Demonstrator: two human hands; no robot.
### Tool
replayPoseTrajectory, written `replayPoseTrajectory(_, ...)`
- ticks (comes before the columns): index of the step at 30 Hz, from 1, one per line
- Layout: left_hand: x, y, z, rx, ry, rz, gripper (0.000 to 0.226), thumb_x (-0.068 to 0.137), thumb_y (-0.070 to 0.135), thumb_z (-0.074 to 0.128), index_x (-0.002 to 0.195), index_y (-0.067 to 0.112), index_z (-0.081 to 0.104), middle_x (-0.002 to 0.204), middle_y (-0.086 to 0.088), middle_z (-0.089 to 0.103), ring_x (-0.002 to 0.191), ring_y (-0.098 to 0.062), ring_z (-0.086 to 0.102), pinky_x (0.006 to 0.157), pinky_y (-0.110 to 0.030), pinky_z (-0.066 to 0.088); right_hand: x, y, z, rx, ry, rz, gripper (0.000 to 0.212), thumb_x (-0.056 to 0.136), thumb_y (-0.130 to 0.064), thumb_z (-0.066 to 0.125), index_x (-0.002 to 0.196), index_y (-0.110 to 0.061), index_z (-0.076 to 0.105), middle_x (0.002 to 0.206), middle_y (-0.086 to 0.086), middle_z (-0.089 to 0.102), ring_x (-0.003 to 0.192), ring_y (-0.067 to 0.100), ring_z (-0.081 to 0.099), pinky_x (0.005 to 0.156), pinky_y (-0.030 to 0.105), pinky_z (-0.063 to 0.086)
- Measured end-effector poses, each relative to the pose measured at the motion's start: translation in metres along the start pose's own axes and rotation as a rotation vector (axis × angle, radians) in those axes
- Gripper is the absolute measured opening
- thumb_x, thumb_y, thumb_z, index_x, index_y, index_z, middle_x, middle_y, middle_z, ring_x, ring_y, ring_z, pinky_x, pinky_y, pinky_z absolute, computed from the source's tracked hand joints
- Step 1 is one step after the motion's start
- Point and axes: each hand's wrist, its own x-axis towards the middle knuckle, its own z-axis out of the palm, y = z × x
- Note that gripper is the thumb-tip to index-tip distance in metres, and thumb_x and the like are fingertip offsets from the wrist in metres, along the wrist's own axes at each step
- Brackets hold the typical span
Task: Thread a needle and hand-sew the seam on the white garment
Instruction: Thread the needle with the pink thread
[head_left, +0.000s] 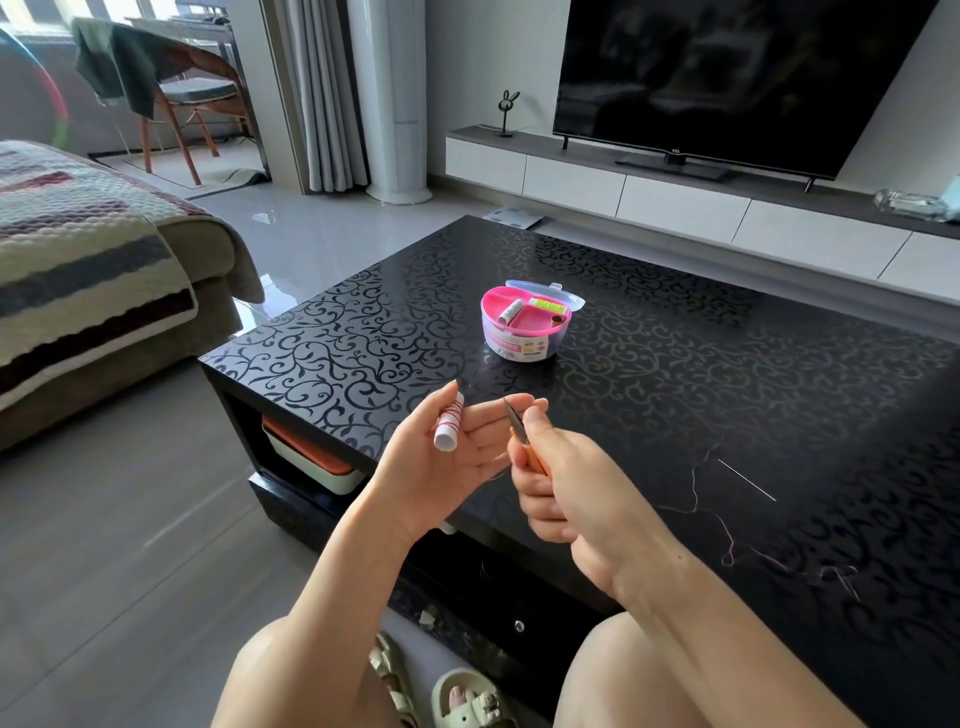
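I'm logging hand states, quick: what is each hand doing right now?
Left hand: pinches the white spool of red thread, other fingers straight.
Right hand: grips the orange-handled snips, blades pointing up.

1 head view, looking forward and down, hands close below

A home living room: beyond the black patterned coffee table stands a flat television on a low white cabinet, a quilt-covered sofa left of the table
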Motion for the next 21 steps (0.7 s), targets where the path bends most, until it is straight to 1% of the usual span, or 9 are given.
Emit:
replayPoseTrajectory(4, 0.000, 0.001, 0.000, -0.026, 0.059, -0.003, 0.063, 0.090, 0.045, 0.031, 0.114, 0.000, 0.068, 0.125, -0.017, 0.064, 0.116, -0.026, 0.061, 0.115, -0.042, 0.028, -0.008, -0.008, -0.011, 0.091, 0.033, -0.082, 0.049, 0.093, -0.053, 0.040, 0.080, -0.008, 0.052, 0.054, -0.003, 0.029, 0.041, 0.006, 0.018, 0.037, 0.021, 0.010)
replayPoseTrajectory(6, -0.002, 0.002, 0.002, -0.025, 0.042, -0.005, 0.064, 0.091, 0.045, 0.029, 0.118, -0.001, 0.065, 0.131, -0.017, 0.060, 0.124, -0.026, 0.056, 0.116, -0.041, 0.026, -0.007, -0.009, -0.020, 0.048, 0.128, -0.194, 0.053, 0.087, -0.056, 0.043, 0.084, -0.005, 0.056, 0.056, -0.001, 0.030, 0.040, 0.005, 0.020, 0.036, 0.019, 0.012)
replayPoseTrajectory(8, -0.003, 0.002, 0.003, -0.046, 0.032, -0.003, 0.064, 0.092, 0.045, 0.029, 0.120, -0.002, 0.063, 0.133, -0.018, 0.058, 0.127, -0.027, 0.053, 0.116, -0.041, 0.026, -0.001, -0.007, -0.032, -0.024, 0.265, -0.272, 0.048, 0.094, -0.048, 0.044, 0.087, -0.004, 0.061, 0.059, 0.001, 0.035, 0.040, 0.004, 0.025, 0.036, 0.017, 0.018)
replayPoseTrajectory(10, -0.002, 0.004, 0.003, -0.067, 0.044, 0.007, 0.063, 0.092, 0.043, 0.030, 0.119, -0.004, 0.062, 0.132, -0.019, 0.058, 0.126, -0.028, 0.054, 0.115, -0.041, 0.028, 0.009, -0.004, -0.048, -0.124, 0.381, -0.279, 0.044, 0.098, -0.045, 0.043, 0.087, -0.008, 0.065, 0.059, -0.003, 0.041, 0.042, 0.003, 0.032, 0.040, 0.016, 0.025)
replayPoseTrajectory(12, 0.000, 0.007, 0.003, -0.078, 0.054, 0.013, 0.063, 0.093, 0.042, 0.030, 0.118, -0.005, 0.063, 0.131, -0.020, 0.059, 0.125, -0.029, 0.055, 0.114, -0.040, 0.030, 0.022, 0.000, -0.067, -0.272, 0.463, -0.245, 0.040, 0.098, -0.042, 0.045, 0.080, -0.011, 0.063, 0.059, -0.008, 0.042, 0.050, 0.005, 0.037, 0.052, 0.019, 0.030)
replayPoseTrajectory(15, 0.004, 0.010, 0.003, -0.086, 0.059, 0.017, 0.062, 0.092, 0.041, 0.031, 0.116, -0.007, 0.063, 0.129, -0.023, 0.059, 0.124, -0.030, 0.056, 0.112, -0.041, 0.033, 0.055, 0.011, -0.095, -0.645, 0.506, -0.213, 0.036, 0.095, -0.031, 0.049, 0.064, -0.015, 0.042, 0.057, -0.007, 0.040, 0.059, 0.015, 0.041, 0.055, 0.030, 0.029)
replayPoseTrajectory(17, 0.007, 0.010, 0.004, -0.100, 0.060, 0.015, 0.062, 0.090, 0.040, 0.033, 0.113, -0.009, 0.064, 0.128, -0.024, 0.060, 0.122, -0.031, 0.057, 0.109, -0.041, 0.040, 0.085, 0.021, -0.108, -0.931, 0.458, -0.155, 0.025, 0.094, -0.025, 0.051, 0.072, -0.014, 0.047, 0.071, -0.002, 0.052, 0.072, 0.022, 0.049, 0.057, 0.032, 0.030)
replayPoseTrajectory(19, 0.010, 0.011, 0.005, -0.114, 0.064, 0.012, 0.062, 0.088, 0.040, 0.036, 0.108, -0.009, 0.068, 0.126, -0.026, 0.060, 0.121, -0.032, 0.058, 0.105, -0.039, 0.043, 0.113, 0.030, -0.113, -1.102, 0.396, -0.115, 0.013, 0.093, -0.021, 0.055, 0.095, -0.008, 0.058, 0.096, 0.007, 0.059, 0.091, 0.027, 0.054, 0.067, 0.030, 0.034)
replayPoseTrajectory(21, 0.014, 0.012, 0.004, -0.120, 0.065, 0.009, 0.060, 0.084, 0.040, 0.045, 0.106, -0.010, 0.069, 0.125, -0.027, 0.060, 0.120, -0.034, 0.058, 0.102, -0.039, 0.045, 0.137, 0.036, -0.115, -1.161, 0.338, -0.108, 0.024, 0.092, -0.018, 0.057, 0.113, -0.006, 0.058, 0.114, 0.013, 0.057, 0.105, 0.030, 0.054, 0.079, 0.031, 0.037)
